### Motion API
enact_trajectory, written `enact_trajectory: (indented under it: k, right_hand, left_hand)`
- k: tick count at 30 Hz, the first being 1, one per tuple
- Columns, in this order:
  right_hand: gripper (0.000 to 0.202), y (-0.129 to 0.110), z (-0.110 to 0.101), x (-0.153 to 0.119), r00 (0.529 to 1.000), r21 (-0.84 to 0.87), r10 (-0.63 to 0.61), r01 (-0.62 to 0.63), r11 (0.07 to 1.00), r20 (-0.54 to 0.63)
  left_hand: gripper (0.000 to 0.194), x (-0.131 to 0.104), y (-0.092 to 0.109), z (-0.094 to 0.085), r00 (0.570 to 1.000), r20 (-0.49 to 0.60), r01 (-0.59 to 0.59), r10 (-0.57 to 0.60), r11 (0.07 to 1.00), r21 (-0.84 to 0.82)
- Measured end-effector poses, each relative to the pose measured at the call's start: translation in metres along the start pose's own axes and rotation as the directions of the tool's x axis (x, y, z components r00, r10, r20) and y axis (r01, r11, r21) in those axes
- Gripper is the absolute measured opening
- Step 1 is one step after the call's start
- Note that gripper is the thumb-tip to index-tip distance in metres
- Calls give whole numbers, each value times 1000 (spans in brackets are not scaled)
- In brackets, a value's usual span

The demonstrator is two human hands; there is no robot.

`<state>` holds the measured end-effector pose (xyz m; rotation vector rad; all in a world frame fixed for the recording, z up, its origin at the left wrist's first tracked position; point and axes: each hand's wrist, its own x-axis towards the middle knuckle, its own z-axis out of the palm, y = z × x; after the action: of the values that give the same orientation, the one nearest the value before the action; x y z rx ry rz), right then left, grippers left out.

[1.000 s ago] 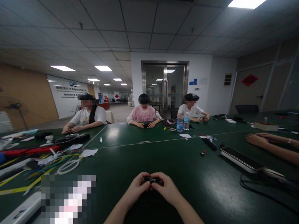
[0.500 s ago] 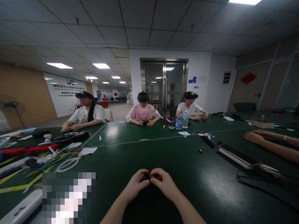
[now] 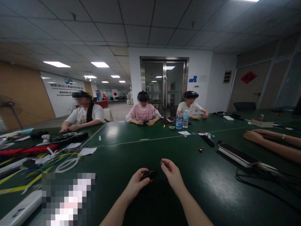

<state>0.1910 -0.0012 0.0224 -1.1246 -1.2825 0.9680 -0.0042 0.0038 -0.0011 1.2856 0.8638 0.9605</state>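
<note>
My left hand [image 3: 138, 182] is closed round one end of a small black object [image 3: 150, 174], whose exact kind I cannot make out. The object's free end points to the right, toward my other hand. Thumb and fingers of my right hand [image 3: 171, 171] pinch a tiny light-coloured piece [image 3: 162, 163], too small to name. A gap lies between the two hands. Both are just above the dark green table [image 3: 113, 191], in the near middle of the view.
At left lie tangled cables [image 3: 68, 164], a paper sheet [image 3: 87, 151] and a white power strip [image 3: 21, 208]. To the right are a phone-like slab [image 3: 238, 155], black cables [image 3: 254, 180] and another person's hands [image 3: 255, 137]. Two water bottles [image 3: 185, 119] stand farther back; people sit opposite.
My right hand has moved away from the black object, up and to the right, with a tiny piece in its fingertips. The left hand keeps hold of the black object.
</note>
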Motion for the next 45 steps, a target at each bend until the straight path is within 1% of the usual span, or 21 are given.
enact_trajectory:
  k: [3, 7, 11, 15, 19, 23, 26, 30, 33, 36, 40, 42, 45]
  right_hand:
    - [33, -1, -5, 1, 995, 23, 28, -26, 999, -94]
    - [34, 1, -11, 4, 985, 35, 17, -11, 999, -171]
    - [36, 2, -17, 7, 974, 35, -14, 22, 999, -226]
    - [40, -4, -20, 6, 959, 21, -41, 48, 999, -281]
    - [41, -9, -22, 4, 955, -43, -79, 70, 997, -285]
    - [35, -6, -19, 5, 965, -122, -122, 96, 988, -231]
    - [31, -2, -15, 5, 982, -142, -110, 88, 986, -154]
    - [29, -4, -3, 0, 998, -129, -68, 69, 989, 11]
    - [29, -8, 8, -7, 989, -138, -60, 79, 987, 133]
    - [27, -10, 16, -14, 984, -213, -40, 78, 974, 176]
    - [21, -10, 20, -18, 961, -285, 38, 43, 958, 274]
    - [22, -9, 20, -18, 958, -275, 55, 25, 961, 280]
    - [22, -5, 22, -17, 965, -246, 53, 12, 969, 257]
  left_hand:
    - [55, -4, 7, 2, 1000, 2, 24, -24, 999, 21]
    - [52, -7, 12, 2, 999, 20, 27, -27, 999, 20]
    - [52, -6, 9, 1, 999, 25, 27, -27, 1000, 8]
    - [52, -6, 7, -1, 999, 30, 12, -11, 1000, -12]
    - [53, -6, 8, -1, 1000, 20, 21, -21, 1000, -19]
    - [55, -5, 7, -1, 1000, 8, -6, 6, 998, -61]
    - [54, -4, 6, 0, 1000, 11, -12, 13, 997, -77]
    - [52, -4, 6, 0, 1000, 15, -10, 11, 997, -73]
    - [50, -3, 4, -1, 999, 44, -21, 24, 996, -82]
    - [47, -3, 2, -1, 998, 51, -40, 43, 997, -63]
    - [44, -5, 2, -2, 999, 21, -42, 42, 999, -11]
    - [43, -6, 3, -2, 999, 29, -31, 31, 999, -9]
    - [42, -7, 5, -1, 999, 32, -41, 42, 999, -32]
